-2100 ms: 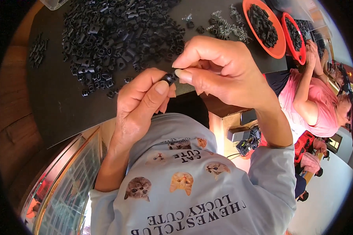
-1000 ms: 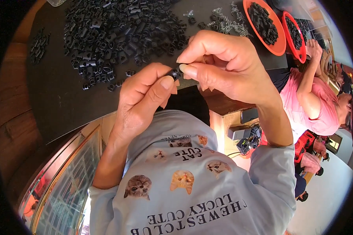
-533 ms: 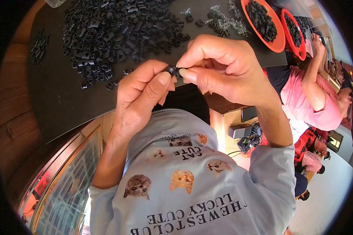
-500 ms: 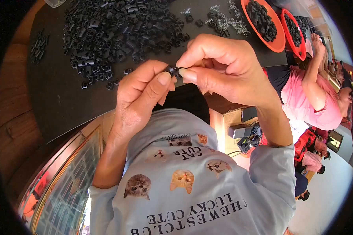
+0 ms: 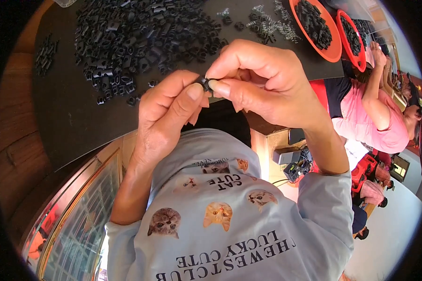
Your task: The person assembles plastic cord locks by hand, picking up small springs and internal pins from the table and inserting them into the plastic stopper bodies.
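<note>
Pinched by left hand (image 5: 166, 108) and right hand (image 5: 267, 84), the small, rounded black plastic piece (image 5: 204, 83) could be dropped through uneven pressure.

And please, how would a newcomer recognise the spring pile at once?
On the dark table's right, find the orange dish. Just left of it, beyond the right hand, lies the spring pile: silver coils, unlike the black pieces in the dish and big heap.

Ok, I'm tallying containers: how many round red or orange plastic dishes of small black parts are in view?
2. The orange plastic dish is at the black table's far right, beyond the right hand; the red plastic dish is just to its right. Others may be hidden.
</note>
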Motion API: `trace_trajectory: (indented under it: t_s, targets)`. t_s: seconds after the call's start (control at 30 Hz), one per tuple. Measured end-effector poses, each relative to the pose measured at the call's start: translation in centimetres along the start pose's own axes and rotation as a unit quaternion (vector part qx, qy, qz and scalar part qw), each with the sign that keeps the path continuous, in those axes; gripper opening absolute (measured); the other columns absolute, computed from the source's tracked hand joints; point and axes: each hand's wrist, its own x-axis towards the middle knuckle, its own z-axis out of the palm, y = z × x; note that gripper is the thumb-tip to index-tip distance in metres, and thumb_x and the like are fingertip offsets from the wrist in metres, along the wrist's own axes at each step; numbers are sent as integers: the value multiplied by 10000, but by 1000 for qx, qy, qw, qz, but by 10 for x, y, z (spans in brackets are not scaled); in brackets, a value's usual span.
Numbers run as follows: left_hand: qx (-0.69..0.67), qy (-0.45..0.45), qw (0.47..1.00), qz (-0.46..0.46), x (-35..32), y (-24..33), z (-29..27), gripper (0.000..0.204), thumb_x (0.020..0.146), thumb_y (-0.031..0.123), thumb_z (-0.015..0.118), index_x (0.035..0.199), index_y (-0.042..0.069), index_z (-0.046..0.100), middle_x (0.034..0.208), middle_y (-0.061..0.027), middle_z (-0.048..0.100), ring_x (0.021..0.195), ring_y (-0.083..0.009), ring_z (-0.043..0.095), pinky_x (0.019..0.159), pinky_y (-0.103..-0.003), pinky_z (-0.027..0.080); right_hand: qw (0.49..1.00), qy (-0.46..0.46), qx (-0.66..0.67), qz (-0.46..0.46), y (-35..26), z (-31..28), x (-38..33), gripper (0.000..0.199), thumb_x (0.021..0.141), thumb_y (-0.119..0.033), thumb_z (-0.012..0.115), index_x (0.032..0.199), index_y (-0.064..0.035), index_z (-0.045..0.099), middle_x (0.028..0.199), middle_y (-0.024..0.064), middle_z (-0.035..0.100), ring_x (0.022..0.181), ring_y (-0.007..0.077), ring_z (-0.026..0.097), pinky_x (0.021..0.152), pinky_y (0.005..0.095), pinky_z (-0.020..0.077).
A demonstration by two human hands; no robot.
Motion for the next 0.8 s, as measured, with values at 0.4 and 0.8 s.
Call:
trace_trajectory:
  t_s: [0.4, 0.8]
  targets:
    - [-29, 1, 1000, 6, 1, -3, -2, 232, 983, 179, 505, 1070, -12, 602, 789, -22, 609, 565, -49, 458, 486, -185, 347, 1000, 27, -2, 2, -4, -3, 2, 22, 882, 19, 562, 897, 2, 560, 719, 31, 620, 610, 67, 548, 546, 229, 435]
    - [-24, 4, 1000, 12, 6, 0, 0, 202, 985, 177, 513, 980, -2, 607, 771, -10, 590, 571, -39, 453, 503, -186, 359, 998, 46, -4, 47, -3, -3, 7, 19, 887, -7, 573, 873, 4, 566, 683, 10, 578, 609, 56, 508, 536, 236, 417]
